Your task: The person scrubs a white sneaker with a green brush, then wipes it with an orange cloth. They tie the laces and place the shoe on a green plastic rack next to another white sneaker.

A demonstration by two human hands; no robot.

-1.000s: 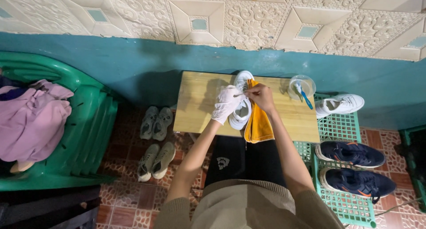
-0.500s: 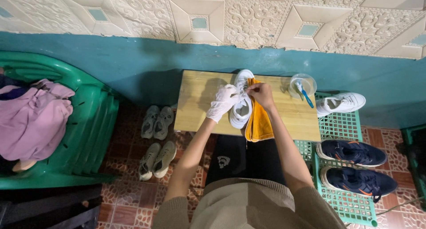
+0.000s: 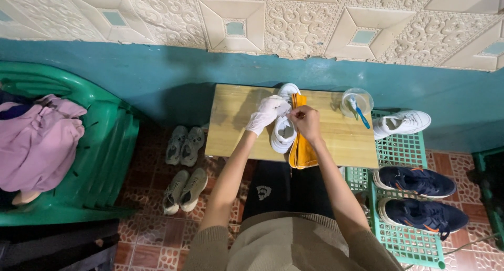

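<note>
White sneaker (image 3: 284, 129) laid on wooden table (image 3: 236, 124), partly on yellow cloth (image 3: 301, 150). Sneaker's upper gripped by gloved left hand (image 3: 266, 113), fingers curled shut. Something small, maybe lace, pinched by bare right hand (image 3: 306, 122) above shoe; hard to tell. Plastic cup (image 3: 357, 101) with blue toothbrush (image 3: 359, 112) parked near table corner.

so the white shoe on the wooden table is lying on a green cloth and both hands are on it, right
Not quite: the cloth under the white shoe is yellow-orange, not green, as the head view shows. The rest holds: the shoe lies on the wooden table, with the gloved left hand and the bare right hand both on it.
</note>
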